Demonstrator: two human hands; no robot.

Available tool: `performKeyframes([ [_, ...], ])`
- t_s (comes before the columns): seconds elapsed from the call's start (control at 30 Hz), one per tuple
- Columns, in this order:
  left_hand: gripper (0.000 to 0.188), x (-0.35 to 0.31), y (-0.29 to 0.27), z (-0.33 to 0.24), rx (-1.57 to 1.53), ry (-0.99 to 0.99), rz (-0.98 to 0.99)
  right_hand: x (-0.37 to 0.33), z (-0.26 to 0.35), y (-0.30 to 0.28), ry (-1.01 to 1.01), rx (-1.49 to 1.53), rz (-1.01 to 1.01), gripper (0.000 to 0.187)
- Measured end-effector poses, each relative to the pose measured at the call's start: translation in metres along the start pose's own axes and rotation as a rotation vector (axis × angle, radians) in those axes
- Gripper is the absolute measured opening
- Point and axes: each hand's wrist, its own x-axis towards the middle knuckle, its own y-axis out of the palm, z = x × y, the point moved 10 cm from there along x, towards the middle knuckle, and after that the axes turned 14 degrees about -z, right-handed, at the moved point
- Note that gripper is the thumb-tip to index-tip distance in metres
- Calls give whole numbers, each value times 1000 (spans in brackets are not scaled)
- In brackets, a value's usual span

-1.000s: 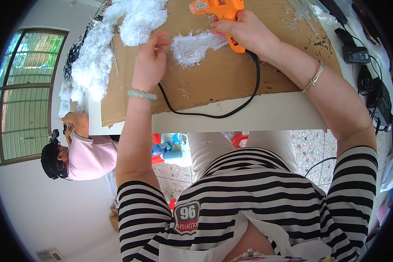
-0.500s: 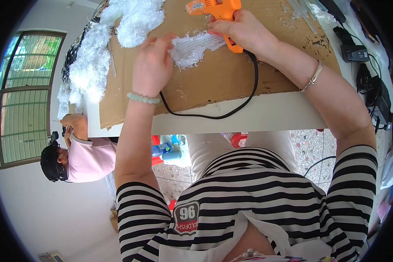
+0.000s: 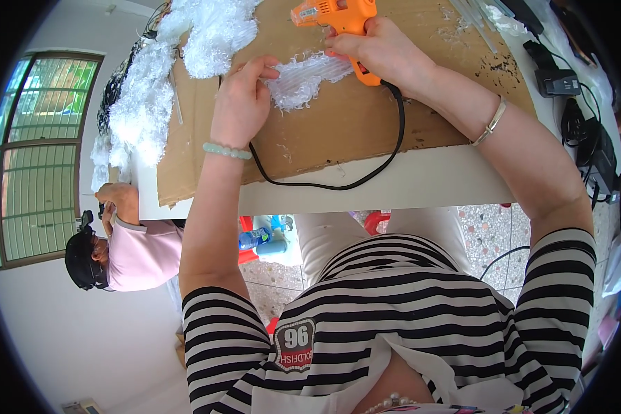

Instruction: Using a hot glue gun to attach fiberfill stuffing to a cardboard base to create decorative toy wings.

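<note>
My right hand [image 3: 390, 52] grips an orange glue gun [image 3: 352, 19] by its handle, its nozzle end turned to the left. A black cord [image 3: 401, 131] runs from the bottom of the handle and loops toward my left wrist. Beneath the gun lies a white, shaggy fringed strip [image 3: 300, 83] on a sheet of brown cardboard [image 3: 338, 138]. My left hand [image 3: 243, 100] is at the strip's left end, fingers curled and the fingertips pinched at its edge. Part of the strip is hidden behind the glue gun.
Heaps of white shaggy material [image 3: 141, 114] lie along the table's left side. Clear sticks [image 3: 476, 24] rest at the far right, near black power adapters [image 3: 557, 83] and cables. A person in a pink top [image 3: 145, 255] sits at left. Bottles [image 3: 255, 238] stand below the white table edge [image 3: 366, 193].
My left hand's fingers, blurred before, are now still at the strip's left end. The glue gun and my right hand have shifted slightly left.
</note>
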Motion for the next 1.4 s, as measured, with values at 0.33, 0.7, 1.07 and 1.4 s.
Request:
performKeyframes([
  [0.33, 41, 3, 7, -8, -17, 146, -7, 0, -4, -1, 19, 1, 1, 29],
  [0.7, 32, 4, -23, 1, -283, -213, -227, -17, 29, -1, -102, 325, 1, 22],
  [1.07, 17, 3, -11, -18, -309, -40, -235, -26, 70, -32, -149, 197, -136, 18],
  [1.4, 18, -19, -14, 22, -321, -17, -198, -71, 8, -32, -91, -301, -130, 34],
])
